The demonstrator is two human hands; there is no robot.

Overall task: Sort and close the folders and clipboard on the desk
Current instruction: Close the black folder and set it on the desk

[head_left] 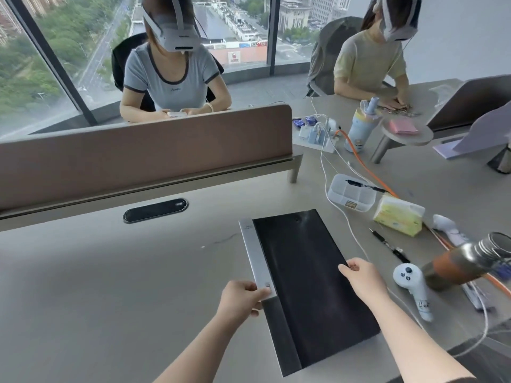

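A closed black folder (301, 269) with a silver-grey spine strip along its left edge lies flat on the grey desk (110, 272), slanted toward me. My left hand (243, 299) pinches the near end of the spine strip between thumb and fingers. Over on the folder's right edge, my right hand (362, 275) grips it about midway along. No clipboard or other folder can be seen.
Right of the folder lie a white controller (412, 288), a black pen (390, 246), a tissue pack (398, 215), a clear plastic box (351, 196), a metal bottle (470, 261) and cables. A brown divider (143, 150) crosses the desk; two people sit beyond it.
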